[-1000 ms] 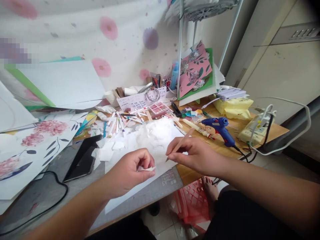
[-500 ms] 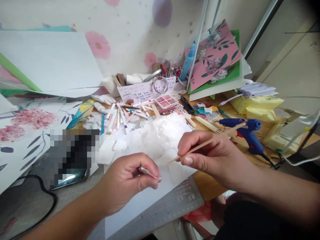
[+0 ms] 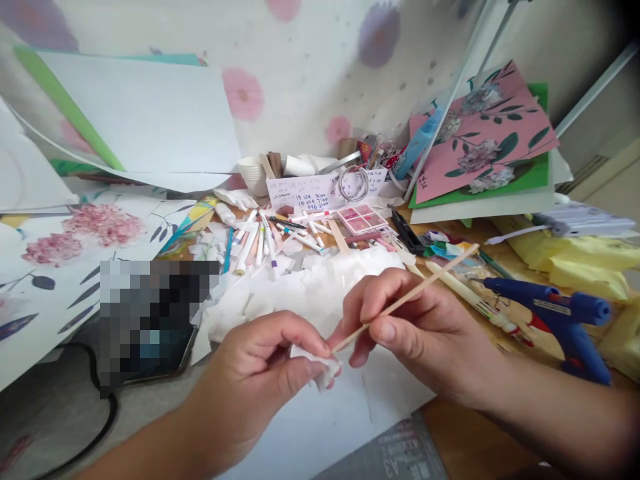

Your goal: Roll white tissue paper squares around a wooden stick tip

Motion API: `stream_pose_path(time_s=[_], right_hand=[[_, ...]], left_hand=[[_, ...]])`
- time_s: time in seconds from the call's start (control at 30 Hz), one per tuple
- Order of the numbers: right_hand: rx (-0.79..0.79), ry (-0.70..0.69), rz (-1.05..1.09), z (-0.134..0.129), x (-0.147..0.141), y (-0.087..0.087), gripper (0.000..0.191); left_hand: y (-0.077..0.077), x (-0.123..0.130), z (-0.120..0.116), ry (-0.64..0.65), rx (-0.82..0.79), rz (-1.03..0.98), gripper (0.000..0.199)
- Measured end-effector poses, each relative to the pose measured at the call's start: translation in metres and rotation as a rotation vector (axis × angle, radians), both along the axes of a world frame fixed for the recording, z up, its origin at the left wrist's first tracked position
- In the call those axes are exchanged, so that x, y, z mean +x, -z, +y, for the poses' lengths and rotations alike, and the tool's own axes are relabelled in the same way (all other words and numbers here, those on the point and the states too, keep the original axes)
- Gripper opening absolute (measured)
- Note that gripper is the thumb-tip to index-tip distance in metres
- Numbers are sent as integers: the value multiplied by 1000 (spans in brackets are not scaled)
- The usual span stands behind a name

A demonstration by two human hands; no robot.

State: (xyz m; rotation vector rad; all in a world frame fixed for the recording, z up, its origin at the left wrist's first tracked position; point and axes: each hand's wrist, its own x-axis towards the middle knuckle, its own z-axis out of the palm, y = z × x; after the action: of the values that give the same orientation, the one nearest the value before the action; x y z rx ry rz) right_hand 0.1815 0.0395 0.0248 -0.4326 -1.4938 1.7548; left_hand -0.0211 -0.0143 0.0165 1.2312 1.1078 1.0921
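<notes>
My left hand (image 3: 260, 380) pinches a small white paper scrap (image 3: 320, 368) between thumb and fingers, low in the middle of the view. My right hand (image 3: 425, 333) grips a thin wooden stick (image 3: 420, 288) like a pen, with the stick's lower tip touching the scrap right at my left fingertips. Both hands hover over a pile of crumpled white tissue paper (image 3: 310, 293) and a white sheet (image 3: 330, 427) lying on a grey cutting mat (image 3: 395, 460).
A blue glue gun (image 3: 560, 317) lies at the right, near yellow cloth (image 3: 590, 257). Several pens and markers (image 3: 260, 237), a pink paint palette (image 3: 361, 219) and cups crowd the back. Flower paintings (image 3: 75, 247) and a pink flower card (image 3: 480, 143) lean around. A phone sits at left.
The view has moved closer. My hands have come together: the stick's tip, held apart from the scrap before, now touches it. My left hand has lifted the scrap slightly.
</notes>
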Motion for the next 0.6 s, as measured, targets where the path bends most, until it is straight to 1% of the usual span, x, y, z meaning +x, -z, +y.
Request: stream_pose_path(time_s=[0.07,0.17,0.3,0.47,0.6], right_hand=[[54,4,-23,-3,4,-3,3],[147,0,-54,-7,7,-10,12],[229,30,-82,-9,6,-16,14],[269,10,-110,-9,8,-20,14],[278,-5,-121,-7,8,-18,13]], left_hand=[[-1,1,-1,20,-20,-5,12],[-2,2,-2,39,-44,11,11],[-3,1,-5,29,-52,79,10],[-6,2,-6,31,-42,124,10],[-6,3,-6,33,-58,132,10]])
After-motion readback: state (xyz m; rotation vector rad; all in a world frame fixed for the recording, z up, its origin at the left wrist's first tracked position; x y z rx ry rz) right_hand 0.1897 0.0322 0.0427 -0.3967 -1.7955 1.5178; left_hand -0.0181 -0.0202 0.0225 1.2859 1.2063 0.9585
